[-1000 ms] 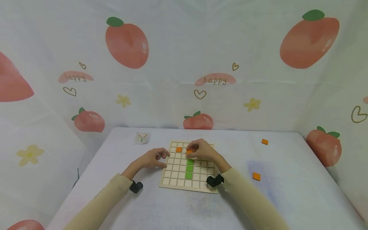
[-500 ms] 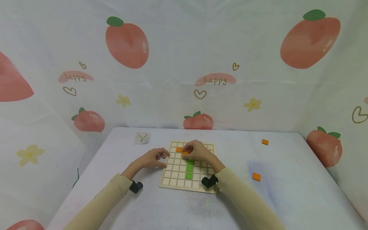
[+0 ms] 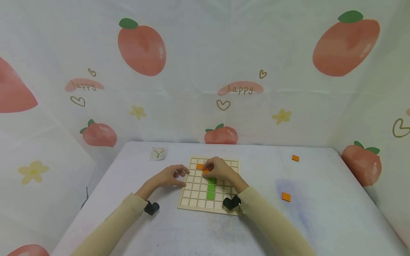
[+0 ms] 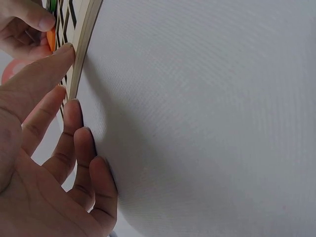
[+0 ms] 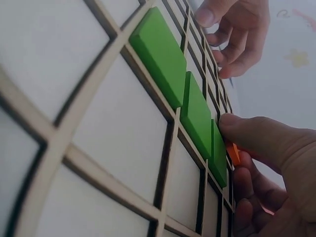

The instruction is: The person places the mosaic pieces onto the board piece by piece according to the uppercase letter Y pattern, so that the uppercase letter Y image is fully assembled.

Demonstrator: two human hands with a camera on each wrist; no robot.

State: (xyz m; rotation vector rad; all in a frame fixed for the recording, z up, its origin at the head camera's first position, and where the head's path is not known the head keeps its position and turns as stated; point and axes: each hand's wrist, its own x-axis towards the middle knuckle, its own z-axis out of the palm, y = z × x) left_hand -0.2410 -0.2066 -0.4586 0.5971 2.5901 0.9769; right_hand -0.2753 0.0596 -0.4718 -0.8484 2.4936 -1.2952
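A wooden grid board (image 3: 194,194) lies flat on the white table. My right hand (image 3: 223,170) pinches an orange square tile (image 3: 205,172) between thumb and fingers over the upper part of the grid. That orange tile (image 5: 234,152) appears just beyond a row of three green tiles (image 5: 197,111) in the right wrist view. Another orange tile (image 3: 199,166) sits in a cell up and to the left. At the board's left edge, my left hand (image 3: 169,176) rests with loosely bent fingers; its thumb (image 4: 59,61) touches the rim in the left wrist view.
Two loose orange tiles lie to the right of the board, one far back (image 3: 295,158) and one nearer tile (image 3: 286,197). A small printed grid card (image 3: 158,154) lies at the back left. A fruit-patterned cloth (image 3: 185,71) hangs behind the table.
My right hand has shifted slightly left with the orange tile, coming close to the placed orange one. In the last half second it has barely moved. My left hand stays put.
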